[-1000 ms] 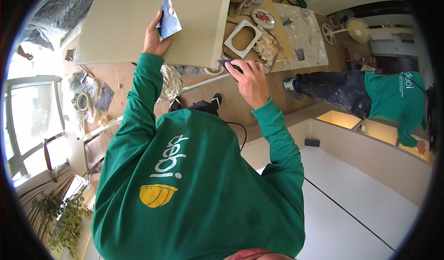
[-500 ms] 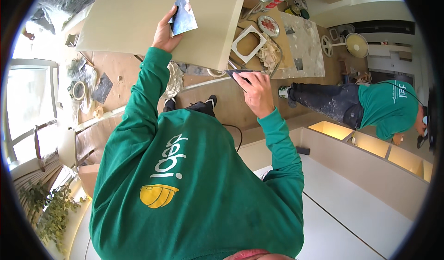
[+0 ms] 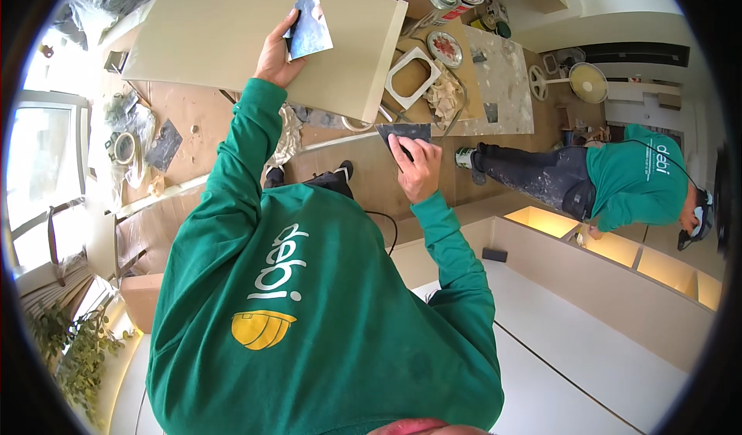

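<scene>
At eleven o'clock, the left hand (image 3: 280,60) grips a shiny plate (image 3: 312,27) over a beige panel (image 3: 220,40); the right hand (image 3: 420,168) pinches a dark blade (image 3: 403,131) at one. Loosened grip could drop the plate, scratching the panel.

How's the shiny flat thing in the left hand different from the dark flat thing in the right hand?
Colour: the shiny flat thing is pale and silvery, while the dark flat thing is blackish grey.
Pose: the shiny one points a corner toward the picture's top; the dark one has a long edge running nearly level there.
Both look thin, and each is held in one bare hand: left hand, right hand.
</scene>
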A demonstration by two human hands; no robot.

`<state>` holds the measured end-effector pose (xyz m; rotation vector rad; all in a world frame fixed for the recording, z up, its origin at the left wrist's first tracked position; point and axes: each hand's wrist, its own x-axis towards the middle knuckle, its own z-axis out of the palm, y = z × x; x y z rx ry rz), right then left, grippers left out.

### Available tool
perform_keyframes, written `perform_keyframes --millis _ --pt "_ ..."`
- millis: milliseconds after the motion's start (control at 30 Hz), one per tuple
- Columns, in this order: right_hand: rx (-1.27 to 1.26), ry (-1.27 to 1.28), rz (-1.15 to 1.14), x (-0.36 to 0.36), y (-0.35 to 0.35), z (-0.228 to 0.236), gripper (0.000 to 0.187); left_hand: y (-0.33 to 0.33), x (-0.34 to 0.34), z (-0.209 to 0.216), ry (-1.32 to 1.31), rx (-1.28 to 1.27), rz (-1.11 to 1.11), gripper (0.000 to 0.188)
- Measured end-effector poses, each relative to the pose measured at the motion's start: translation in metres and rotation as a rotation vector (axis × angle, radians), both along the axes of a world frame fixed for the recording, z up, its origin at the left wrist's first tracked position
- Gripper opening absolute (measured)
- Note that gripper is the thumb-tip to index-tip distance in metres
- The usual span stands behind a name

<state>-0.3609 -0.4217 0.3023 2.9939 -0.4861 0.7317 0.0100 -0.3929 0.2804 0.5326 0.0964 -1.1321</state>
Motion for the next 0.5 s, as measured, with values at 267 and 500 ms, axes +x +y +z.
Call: perform_keyframes --millis 267,500 --pt "0.04 0.146 -0.003 0.016 -0.005 0.023 0.053 0.002 -0.001 0.005 0.075 -0.061 0.007 0.026" --pt "0.052 0.189 -0.022 0.033 -0.011 0.04 0.055 0.001 0.007 -0.004 0.049 -0.101 -0.04 0.032"
